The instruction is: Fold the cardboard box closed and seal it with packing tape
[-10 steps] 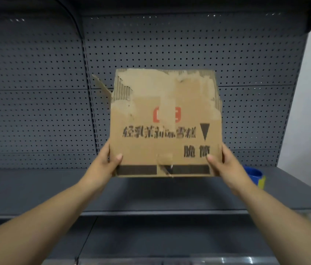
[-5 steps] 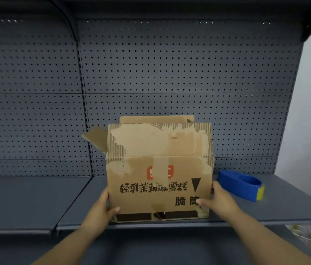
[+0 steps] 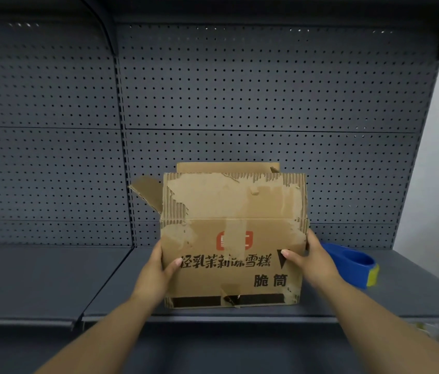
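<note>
Left hand [image 3: 156,273] and right hand [image 3: 312,261] clasp the cardboard box [image 3: 233,261] at frame centre, now lowered from mid-air onto the shelf [image 3: 51,279]. Flaps [image 3: 147,191] stand open, ready for folding; tape dispenser [image 3: 353,261] waits behind, right.

Torn matt corrugated cardboard box [image 3: 234,238]; glossy blue plastic tape dispenser [image 3: 353,261].

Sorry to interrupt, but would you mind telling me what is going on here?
A person is holding a worn cardboard box on a grey shelf, left hand and right hand gripping its two sides. Its top flaps stand open, so nothing is folded or sealed yet. A blue tape dispenser lies untouched on the shelf to the right of the box.
</note>
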